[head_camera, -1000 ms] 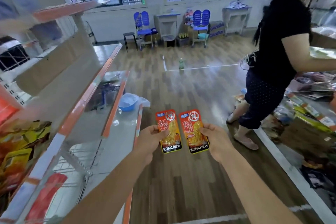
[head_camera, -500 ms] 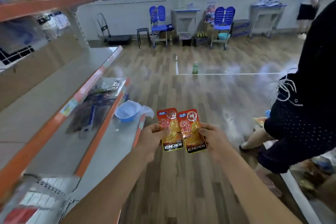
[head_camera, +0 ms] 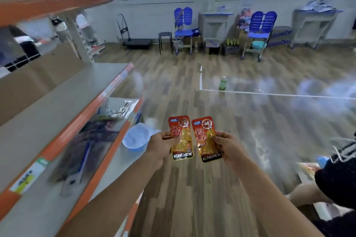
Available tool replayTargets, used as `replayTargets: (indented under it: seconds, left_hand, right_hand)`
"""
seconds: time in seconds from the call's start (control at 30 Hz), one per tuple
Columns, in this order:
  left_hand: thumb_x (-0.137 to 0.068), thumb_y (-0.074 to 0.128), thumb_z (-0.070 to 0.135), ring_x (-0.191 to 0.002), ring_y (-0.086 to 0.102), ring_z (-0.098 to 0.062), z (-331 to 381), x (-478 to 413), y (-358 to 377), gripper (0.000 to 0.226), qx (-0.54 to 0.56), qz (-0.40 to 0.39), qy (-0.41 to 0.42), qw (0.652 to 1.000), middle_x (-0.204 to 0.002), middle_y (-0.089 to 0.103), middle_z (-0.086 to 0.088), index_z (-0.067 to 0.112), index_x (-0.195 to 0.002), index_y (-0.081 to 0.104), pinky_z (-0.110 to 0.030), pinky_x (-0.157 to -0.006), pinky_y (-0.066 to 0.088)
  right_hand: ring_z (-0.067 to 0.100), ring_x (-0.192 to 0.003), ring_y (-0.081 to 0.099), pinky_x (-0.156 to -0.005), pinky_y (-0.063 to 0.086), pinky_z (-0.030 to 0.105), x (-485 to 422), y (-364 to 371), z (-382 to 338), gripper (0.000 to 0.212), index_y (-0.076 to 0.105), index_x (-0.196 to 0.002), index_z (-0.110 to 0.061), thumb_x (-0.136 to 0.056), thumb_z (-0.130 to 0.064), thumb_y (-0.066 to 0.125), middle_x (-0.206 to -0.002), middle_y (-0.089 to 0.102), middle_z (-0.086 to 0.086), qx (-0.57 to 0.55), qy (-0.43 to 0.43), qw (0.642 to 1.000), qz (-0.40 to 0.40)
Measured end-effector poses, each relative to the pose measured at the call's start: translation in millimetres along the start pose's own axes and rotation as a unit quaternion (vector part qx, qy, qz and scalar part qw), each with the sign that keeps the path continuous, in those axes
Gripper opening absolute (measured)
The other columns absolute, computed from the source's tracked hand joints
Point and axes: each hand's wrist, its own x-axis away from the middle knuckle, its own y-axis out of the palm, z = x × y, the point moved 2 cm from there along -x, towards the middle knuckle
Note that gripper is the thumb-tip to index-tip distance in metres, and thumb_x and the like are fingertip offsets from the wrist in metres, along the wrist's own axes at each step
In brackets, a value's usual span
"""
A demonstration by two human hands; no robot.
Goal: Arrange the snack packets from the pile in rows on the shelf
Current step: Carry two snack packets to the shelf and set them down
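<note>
left hand (head_camera: 160, 147) pinches left packet (head_camera: 181, 137) | right hand (head_camera: 229, 147) pinches right packet (head_camera: 208, 139) | shelf (head_camera: 63, 102) on left, neither packet placed yet

Lower centre of the frame: we hold two packets side by side, just apart, the left packet (head_camera: 181, 138) in our left hand (head_camera: 158, 146), the right packet (head_camera: 209, 140) in our right hand (head_camera: 229, 148). The shelf (head_camera: 57, 106) fills the left of the frame; a basin (head_camera: 135, 138) sits on its lowest board, just left of our left hand. A bottle (head_camera: 222, 83) stands on the floor (head_camera: 192, 198) beyond the packets. A stool (head_camera: 165, 42) and a desk (head_camera: 214, 25) stand behind it, near the top. Another person (head_camera: 337, 175) occupies the lower right edge.
</note>
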Motion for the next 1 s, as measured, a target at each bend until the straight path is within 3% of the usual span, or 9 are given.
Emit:
replayTargets:
  seconds: [0.17,0.3,0.47,0.6,0.77,0.9,1.0]
  left_hand:
    - [-0.083,0.073,0.012,-0.089,0.070,-0.026,32,-73,9,0.031,-0.007,0.001,0.013,1.000,-0.105,0.070,-0.010,0.006,-0.112,0.062,-0.040,-0.082,0.057]
    - [-0.084,0.071,0.008,-0.089,0.069,-0.027,48,-127,16,0.018,0.008,0.018,0.006,1.000,-0.100,0.070,-0.011,0.008,-0.100,0.063,-0.042,-0.086,0.056]
    - [-0.081,0.074,0.006,-0.098,0.067,-0.036,71,-214,21,0.017,0.013,0.069,0.003,0.998,-0.104,0.069,-0.019,0.005,-0.095,0.065,-0.052,-0.092,0.052]
    - [-0.082,0.072,0.005,-0.094,0.068,-0.031,105,-274,31,0.027,0.036,0.099,0.001,0.994,-0.101,0.070,-0.015,0.000,-0.106,0.063,-0.045,-0.089,0.054]
    - [-0.083,0.071,0.005,-0.092,0.067,-0.028,135,-325,25,0.014,0.036,0.143,0.025,0.989,-0.098,0.070,-0.012,0.011,-0.092,0.063,-0.043,-0.088,0.054]
    - [-0.084,0.071,0.006,-0.094,0.068,-0.028,142,-352,-3,0.012,0.041,0.202,0.016,0.978,-0.100,0.070,-0.013,0.008,-0.094,0.064,-0.043,-0.090,0.054]
    - [-0.085,0.069,0.004,-0.092,0.067,-0.028,148,-374,-28,0.011,0.066,0.240,0.007,0.969,-0.100,0.069,-0.014,0.009,-0.092,0.063,-0.037,-0.080,0.056]
  right_hand:
    - [0.027,-0.077,0.069,-0.078,0.055,0.046,-79,20,-29,0.016,0.065,-0.096,-0.005,-0.090,0.003,0.053,-0.084,0.073,0.012,0.009,-0.001,1.000,0.005]
    - [0.025,-0.074,0.069,-0.066,0.056,0.039,-144,37,-46,0.018,0.063,-0.101,-0.002,-0.092,0.005,0.049,-0.090,0.071,0.015,0.001,0.017,1.000,-0.017]
    - [0.019,-0.059,0.068,-0.051,0.056,0.030,-232,51,-77,0.019,0.063,-0.095,-0.001,-0.092,0.008,0.046,-0.072,0.072,0.009,0.002,0.024,0.998,-0.055]
    - [0.021,-0.066,0.068,-0.057,0.055,0.032,-302,62,-113,0.020,0.062,-0.102,0.000,-0.093,0.007,0.046,-0.087,0.069,0.015,0.022,0.036,0.996,-0.084]
    - [0.024,-0.069,0.066,-0.066,0.057,0.037,-369,99,-147,0.018,0.060,-0.100,0.000,-0.094,0.007,0.045,-0.084,0.068,0.014,0.061,0.043,0.988,-0.138]
    - [0.028,-0.076,0.065,-0.078,0.055,0.046,-409,140,-152,0.020,0.061,-0.100,0.001,-0.093,0.009,0.045,-0.089,0.067,0.018,0.086,0.060,0.980,-0.172]
    - [0.027,-0.073,0.065,-0.079,0.054,0.048,-438,178,-152,0.022,0.062,-0.093,-0.002,-0.092,0.010,0.043,-0.084,0.067,0.017,0.106,0.064,0.972,-0.200]
